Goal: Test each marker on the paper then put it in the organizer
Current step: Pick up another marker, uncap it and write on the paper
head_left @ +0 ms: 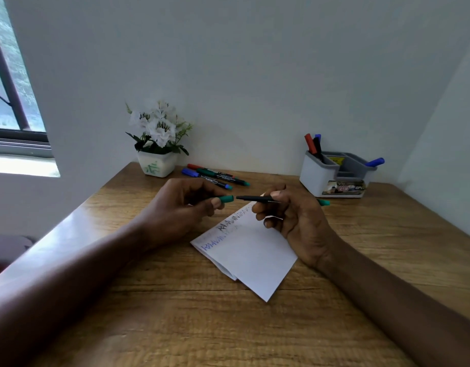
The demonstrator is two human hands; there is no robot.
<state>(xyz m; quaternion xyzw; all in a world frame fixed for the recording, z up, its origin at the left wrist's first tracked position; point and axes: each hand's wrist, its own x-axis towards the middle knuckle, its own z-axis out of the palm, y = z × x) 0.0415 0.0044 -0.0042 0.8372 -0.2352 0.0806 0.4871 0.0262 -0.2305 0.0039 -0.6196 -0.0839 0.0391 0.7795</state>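
My right hand [289,221] grips a green marker [257,199] level above the paper, its bare tip pointing left and its green end sticking out to the right. My left hand [180,207] pinches the marker's green cap [225,199], a small gap away from the tip. The folded white paper [249,255] lies on the desk under my hands and bears blue and dark scribbles along its upper left edge. A grey and white organizer [334,176] stands at the back right, with several markers in it. Three capped markers [215,176] lie by the flower pot.
A white pot of white flowers [157,144] stands at the back left against the wall. The wooden desk [228,327] ends at walls behind and to the right. A window is at the far left.
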